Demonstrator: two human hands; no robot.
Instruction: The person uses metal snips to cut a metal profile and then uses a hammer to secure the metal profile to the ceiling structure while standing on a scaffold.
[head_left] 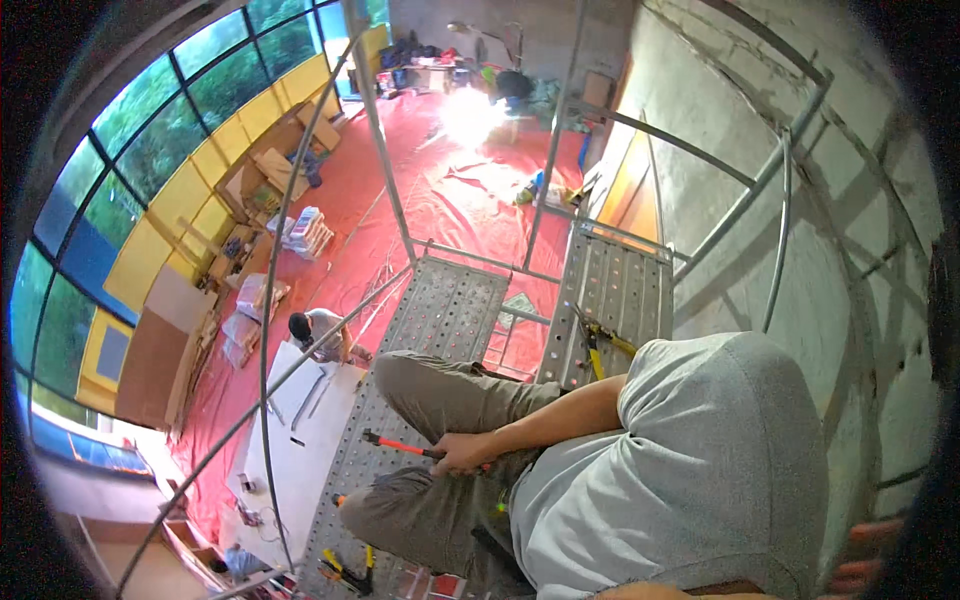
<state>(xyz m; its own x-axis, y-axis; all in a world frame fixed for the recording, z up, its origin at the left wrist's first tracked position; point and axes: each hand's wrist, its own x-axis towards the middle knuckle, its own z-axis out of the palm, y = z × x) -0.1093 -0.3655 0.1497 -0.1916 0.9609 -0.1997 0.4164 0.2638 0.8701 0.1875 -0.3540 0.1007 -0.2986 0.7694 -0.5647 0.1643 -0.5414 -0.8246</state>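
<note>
I sit on a perforated metal scaffold platform (445, 295) with my knees drawn up. My right hand (462, 452) is closed round the dark grip of a small hammer (400, 444) with a red-orange handle. The hammer lies level above my lap, its head pointing left between my knees. At the lower right rim, blurred reddish fingers (868, 548) show, seemingly of my left hand; whether they hold anything is unclear. Beyond my right knee, yellow-and-black handled cutters (597, 350) rest on the second platform. Similar yellow-handled pliers (350, 574) lie by my left leg.
Scaffold tubes (270, 270) surround me, and a bare grey wall (740, 270) rises at right. Far below, red sheeting (400, 190) covers the floor. A person (320, 328) crouches beside a white board (300, 410). Glaring light (472, 118) shines at the back, near another person.
</note>
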